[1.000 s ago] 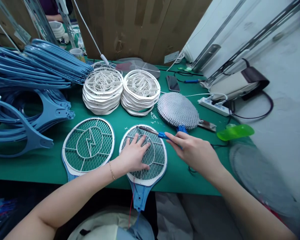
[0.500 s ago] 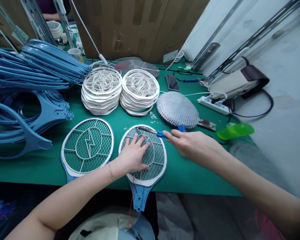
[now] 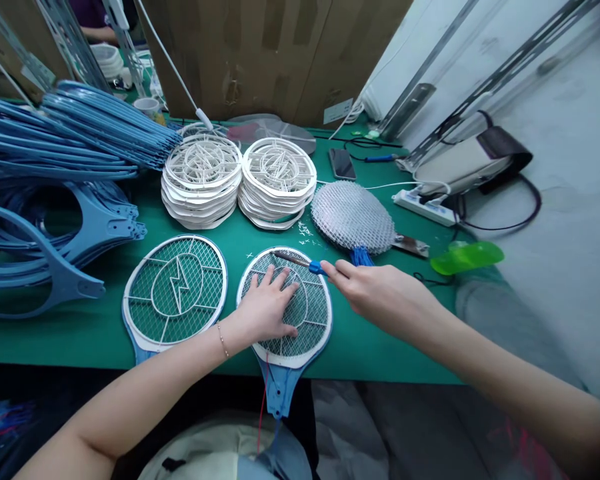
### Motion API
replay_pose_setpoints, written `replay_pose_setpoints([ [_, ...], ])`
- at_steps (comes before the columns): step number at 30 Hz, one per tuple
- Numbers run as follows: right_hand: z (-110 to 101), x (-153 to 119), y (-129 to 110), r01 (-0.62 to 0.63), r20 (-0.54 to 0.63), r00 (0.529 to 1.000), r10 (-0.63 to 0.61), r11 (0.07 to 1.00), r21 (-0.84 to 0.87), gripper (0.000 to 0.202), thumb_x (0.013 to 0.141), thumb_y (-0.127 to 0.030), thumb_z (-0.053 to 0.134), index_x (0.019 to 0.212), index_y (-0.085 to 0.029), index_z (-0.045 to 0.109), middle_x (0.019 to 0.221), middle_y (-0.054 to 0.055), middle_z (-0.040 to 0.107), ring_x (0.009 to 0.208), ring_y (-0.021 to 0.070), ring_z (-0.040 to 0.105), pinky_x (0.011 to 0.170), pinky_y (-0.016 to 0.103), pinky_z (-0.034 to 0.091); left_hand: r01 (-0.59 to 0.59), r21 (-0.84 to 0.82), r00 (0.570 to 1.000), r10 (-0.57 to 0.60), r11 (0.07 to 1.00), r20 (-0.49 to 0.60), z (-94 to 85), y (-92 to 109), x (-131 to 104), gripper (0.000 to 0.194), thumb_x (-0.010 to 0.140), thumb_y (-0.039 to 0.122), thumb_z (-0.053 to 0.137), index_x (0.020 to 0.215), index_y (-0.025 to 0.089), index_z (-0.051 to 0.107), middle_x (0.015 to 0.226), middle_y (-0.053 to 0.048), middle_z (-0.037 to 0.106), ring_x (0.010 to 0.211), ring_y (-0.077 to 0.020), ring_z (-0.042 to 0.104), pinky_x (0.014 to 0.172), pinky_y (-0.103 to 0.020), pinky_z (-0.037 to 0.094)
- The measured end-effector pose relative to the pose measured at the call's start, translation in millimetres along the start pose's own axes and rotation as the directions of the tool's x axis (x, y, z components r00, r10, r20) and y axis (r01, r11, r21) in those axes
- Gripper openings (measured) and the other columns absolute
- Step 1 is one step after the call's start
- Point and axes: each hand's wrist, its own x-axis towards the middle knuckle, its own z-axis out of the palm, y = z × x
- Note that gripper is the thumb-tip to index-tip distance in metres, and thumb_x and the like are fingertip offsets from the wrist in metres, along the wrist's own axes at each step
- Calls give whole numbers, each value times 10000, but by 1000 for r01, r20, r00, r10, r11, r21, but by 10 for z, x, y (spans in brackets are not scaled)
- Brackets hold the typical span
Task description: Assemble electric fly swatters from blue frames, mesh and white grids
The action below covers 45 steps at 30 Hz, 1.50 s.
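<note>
My left hand (image 3: 267, 307) lies flat with fingers spread on the mesh of a mosquito-swatter racket (image 3: 314, 332), which has a white ring frame and a blue handle part. A red wire hangs from that racket over the table edge. In my right hand (image 3: 367, 283) is a soldering iron (image 3: 316, 267) with a blue grip and a dark metal shaft. Its tip rests at or just above the upper rim of the white ring; I cannot tell if it touches. To the left lies a second racket (image 3: 177, 293) with a lightning-bolt grille, partly behind my left forearm.
Two stacks of white grilles (image 3: 203, 180) stand at the back. Blue racket frames (image 3: 55, 140) are piled on the left. A stack of metal mesh discs (image 3: 353, 217), a phone (image 3: 341, 164), a power strip (image 3: 425, 208) and a green plastic piece (image 3: 467, 258) lie to the right.
The view has shifted slightly. Both hands keep their places on the racket and the soldering iron, with the tip still at the ring's upper rim.
</note>
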Motion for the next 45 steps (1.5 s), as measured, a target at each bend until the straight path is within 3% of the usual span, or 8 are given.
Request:
replay_pose_setpoints([
  [6, 51, 10, -40, -26, -8, 1000, 26, 999, 20, 587, 825, 20, 467, 1396, -83, 556, 987, 111, 706, 567, 143, 616, 422, 297, 204, -3, -2, 1000, 3, 1000, -1, 16, -10, -8, 1019, 763, 602, 765, 1580, 210, 297, 1684, -121, 84, 1527, -443, 47, 1186, -669, 196],
  [8, 99, 29, 6, -61, -55, 996, 66, 995, 80, 495, 892, -50, 462, 1368, -111, 586, 973, 99, 709, 567, 145, 613, 422, 293, 201, -3, 1, 1000, 3, 1000, -7, 14, -10, -14, 1012, 762, 604, 765, 1578, 224, 301, 1684, -120, 87, 1527, -441, 53, 1185, -665, 205],
  [11, 207, -94, 86, -188, -174, 957, 234, 951, 244, 384, 1007, -250, 412, 1307, -154, 631, 994, 95, 717, 613, 163, 638, 430, 273, 265, 1, 3, 1000, -1, 1000, 2, -7, -7, -18, 1003, 764, 608, 762, 1576, 240, 303, 1685, -118, 82, 1527, -439, 50, 1186, -662, 203],
  [15, 391, -722, 91, -304, -220, 865, 451, 820, 485, 403, 1033, -415, 374, 1190, -183, 664, 1007, 98, 731, 693, 213, 696, 464, 262, 416, -4, 5, 1000, 4, 1000, 18, -41, 3, -16, 989, 767, 594, 766, 1574, 261, 301, 1683, -121, 86, 1526, -440, 57, 1181, -671, 201],
  [19, 479, -1463, -87, -230, -83, 914, 396, 677, 699, 324, 1027, -415, 399, 1134, -243, 652, 915, 67, 755, 583, 208, 698, 421, 269, 491, -12, 14, 1000, 12, 1000, 7, -52, 10, -7, 970, 766, 575, 777, 1558, 235, 334, 1681, -132, 116, 1524, -446, 74, 1178, -668, 220],
  [22, 457, -1717, -295, -148, -90, 942, 324, 638, 756, 277, 1019, -368, 466, 1200, -278, 655, 981, 51, 759, 721, 203, 738, 535, 253, 562, -11, 19, 1000, 10, 1000, 12, -40, 0, 8, 966, 761, 581, 775, 1556, 257, 331, 1683, -120, 122, 1522, -449, 90, 1170, -676, 225],
  [30, 498, -1665, -577, -81, -275, 912, 304, 792, 606, 261, 1008, -250, 521, 1188, -218, 706, 937, 56, 721, 692, 130, 692, 567, 219, 478, -22, 36, 1000, 21, 999, 3, -31, 5, 10, 980, 758, 605, 758, 1558, 232, 331, 1683, -124, 131, 1521, -451, 88, 1186, -643, 220],
  [45, 611, -1655, -571, -73, -279, 920, 275, 819, 569, 288, 1011, -260, 504, 1198, -233, 721, 917, 61, 734, 662, 133, 687, 532, 224, 452, -16, 32, 1000, 16, 999, 13, -59, 24, -3, 979, 766, 583, 766, 1560, 217, 325, 1685, -123, 119, 1527, -435, 64, 1205, -628, 193],
])
